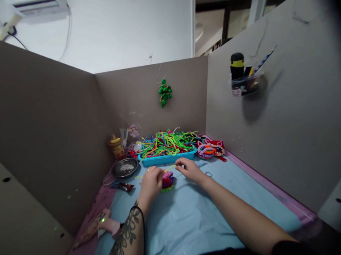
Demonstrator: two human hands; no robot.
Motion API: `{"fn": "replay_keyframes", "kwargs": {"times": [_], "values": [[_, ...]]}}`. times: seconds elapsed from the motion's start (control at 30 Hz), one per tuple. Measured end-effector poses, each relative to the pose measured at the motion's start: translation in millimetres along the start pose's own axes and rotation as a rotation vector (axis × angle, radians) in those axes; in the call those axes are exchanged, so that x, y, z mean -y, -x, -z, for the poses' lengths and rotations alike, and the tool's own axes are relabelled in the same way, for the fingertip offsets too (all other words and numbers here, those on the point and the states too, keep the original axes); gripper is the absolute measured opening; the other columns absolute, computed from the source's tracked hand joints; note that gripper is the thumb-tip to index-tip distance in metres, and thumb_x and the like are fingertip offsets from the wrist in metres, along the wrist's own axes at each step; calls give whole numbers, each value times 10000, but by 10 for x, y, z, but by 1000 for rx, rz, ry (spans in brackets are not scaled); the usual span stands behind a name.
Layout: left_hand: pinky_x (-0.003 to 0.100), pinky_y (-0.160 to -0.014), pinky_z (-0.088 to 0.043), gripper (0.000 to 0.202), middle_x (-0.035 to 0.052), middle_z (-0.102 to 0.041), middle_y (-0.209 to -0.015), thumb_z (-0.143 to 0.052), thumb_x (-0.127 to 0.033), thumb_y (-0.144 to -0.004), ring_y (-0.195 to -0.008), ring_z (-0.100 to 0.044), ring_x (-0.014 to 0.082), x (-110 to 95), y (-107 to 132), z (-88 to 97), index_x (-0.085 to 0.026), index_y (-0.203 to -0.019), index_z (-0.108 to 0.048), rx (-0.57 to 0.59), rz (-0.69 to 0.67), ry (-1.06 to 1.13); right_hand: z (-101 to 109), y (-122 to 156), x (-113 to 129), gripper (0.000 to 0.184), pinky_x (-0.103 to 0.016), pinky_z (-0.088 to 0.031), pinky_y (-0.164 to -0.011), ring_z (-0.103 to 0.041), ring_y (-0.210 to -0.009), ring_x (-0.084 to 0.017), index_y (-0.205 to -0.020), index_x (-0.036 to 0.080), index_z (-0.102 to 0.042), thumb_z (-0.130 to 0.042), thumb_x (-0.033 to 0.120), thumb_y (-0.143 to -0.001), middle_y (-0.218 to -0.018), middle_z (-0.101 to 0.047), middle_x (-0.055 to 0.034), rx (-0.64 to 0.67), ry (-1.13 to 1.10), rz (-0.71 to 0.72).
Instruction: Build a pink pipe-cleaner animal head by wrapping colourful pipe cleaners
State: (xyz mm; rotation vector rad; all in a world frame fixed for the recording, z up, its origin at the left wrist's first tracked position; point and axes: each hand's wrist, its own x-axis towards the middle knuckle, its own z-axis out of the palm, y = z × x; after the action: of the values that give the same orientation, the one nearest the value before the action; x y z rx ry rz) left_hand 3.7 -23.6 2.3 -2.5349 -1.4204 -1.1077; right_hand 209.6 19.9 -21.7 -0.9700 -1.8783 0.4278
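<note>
Two bare hands are at work just in front of the blue tray (168, 158), with a thin yellow strand (170, 168) stretched between them. From here it looks soft and fuzzy, pale beside the brighter colours around it, and it slopes up slightly toward the right hand (187, 170). That hand pinches one end narrowly between thumb and fingertips; the left hand (153, 179), with a ring on one finger, has its fingers closed on the other.

Below the strand, on the tray's near side, sits a small fuzzy bundle (168, 179), pink on top, purple and red through the middle, bright green along the bottom edge. The left hand covers its left side, so I can't make out its whole shape, nor whether those fingers also touch it. A bit of yellow pokes out beyond that hand; whether it belongs to the same strand I cannot tell.

The tray is heaped with tangled stems (171, 142), mostly green, and the heap hides its floor. Left of the tray, a metal dish (125, 168) holds small pale bits, too tiny to identify. Right of it, the overlapping colourful pieces (210, 148) partly cover one another.
</note>
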Motion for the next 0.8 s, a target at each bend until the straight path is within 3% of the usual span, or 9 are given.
{"fn": "replay_keyframes", "kwargs": {"times": [0.07, 0.13, 0.3, 0.43, 0.6, 0.73, 0.8], "values": [[285, -684, -400, 173, 49, -567, -748, -442, -178, -844, -763, -529, 182, 39, -1, 19, -182, -764, -596, -29, 50, 22, 136, -41, -168, 192, -271, -420, -662, -575, -754, -175, -955, 194, -607, -541, 247, -783, -851, -646, -34, -40, -6, -75], [282, -682, -404, 163, 46, -574, -755, -446, -169, -838, -759, -533, 179, 60, -3, 28, -181, -779, -597, -38, 75, 38, 282, -69, -358, 166, -278, -422, -660, -577, -706, -173, -896, 177, -626, -514, 224, -784, -789, -648, -33, -66, 76, -154], [277, -671, -404, 164, 46, -577, -760, -442, -158, -835, -754, -537, 176, 45, -3, 8, -182, -782, -595, -14, 75, 49, 444, -53, -676, 166, -279, -403, -709, -586, -771, -190, -745, 181, -682, -528, 123, -729, -803, -674, -54, 180, 356, -175], [278, -674, -405, 161, 45, -577, -758, -442, -165, -835, -752, -539, 176, 39, -2, -6, -184, -778, -592, -20, 69, 53, 291, -33, -694, 123, -289, -374, -788, -547, -876, -206, -775, 196, -700, -590, 181, -722, -868, -659, -57, 257, 418, -159], [277, -687, -408, 158, 43, -576, -756, -442, -168, -834, -755, -538, 174, 45, -4, -12, -179, -770, -586, -24, 71, 77, 94, -30, -657, 55, -281, -350, -771, -519, -869, -207, -691, 181, -679, -625, 175, -687, -823, -627, -62, 315, 459, -197], [273, -677, -404, 156, 40, -567, -748, -439, -161, -834, -737, -528, 170, 49, -6, -18, -175, -766, -579, -29, 82, 88, 110, -29, -605, 53, -281, -336, -719, -512, -836, -208, -664, 159, -631, -595, 142, -699, -803, -614, -71, 291, 461, -229], [273, -673, -402, 153, 39, -565, -745, -440, -158, -834, -729, -522, 168, 51, -9, -19, -174, -761, -574, -37, 89, 94, 150, -37, -536, 78, -273, -336, -694, -514, -811, -193, -738, 161, -614, -538, 153, -756, -805, -609, -65, 253, 456, -239]]}}
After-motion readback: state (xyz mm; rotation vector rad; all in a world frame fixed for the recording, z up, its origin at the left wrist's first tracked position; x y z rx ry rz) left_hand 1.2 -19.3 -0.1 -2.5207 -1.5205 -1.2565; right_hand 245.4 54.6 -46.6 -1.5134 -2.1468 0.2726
